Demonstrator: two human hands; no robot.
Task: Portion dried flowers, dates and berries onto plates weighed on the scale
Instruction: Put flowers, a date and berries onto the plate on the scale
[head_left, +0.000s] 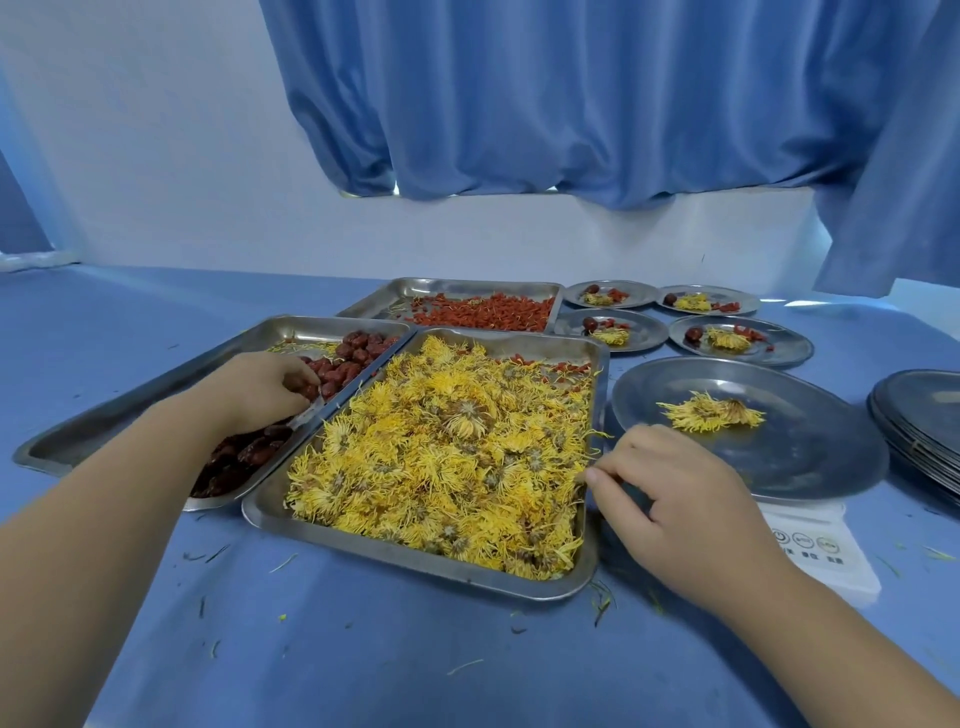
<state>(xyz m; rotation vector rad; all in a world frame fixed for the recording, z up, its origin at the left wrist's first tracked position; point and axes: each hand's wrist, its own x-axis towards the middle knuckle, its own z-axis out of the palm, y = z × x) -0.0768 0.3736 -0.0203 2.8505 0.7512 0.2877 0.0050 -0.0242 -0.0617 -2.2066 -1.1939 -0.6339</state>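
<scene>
Left hand (260, 392) is pinching a dark red date (313, 391) in the rectangular steel tray (130, 410). Right hand (670, 499) sits curled by the yellow-flower steel tray (405, 562), can't tell if it's holding anything.

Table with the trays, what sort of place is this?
Likely a small food-portioning workroom: metal trays of dried flowers, dates and berries, a scale under a plate, and filled plates lined up.

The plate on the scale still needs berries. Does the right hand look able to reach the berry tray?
Probably yes: only the low flower tray lies between the right hand and the berry tray, nothing taller.
</scene>
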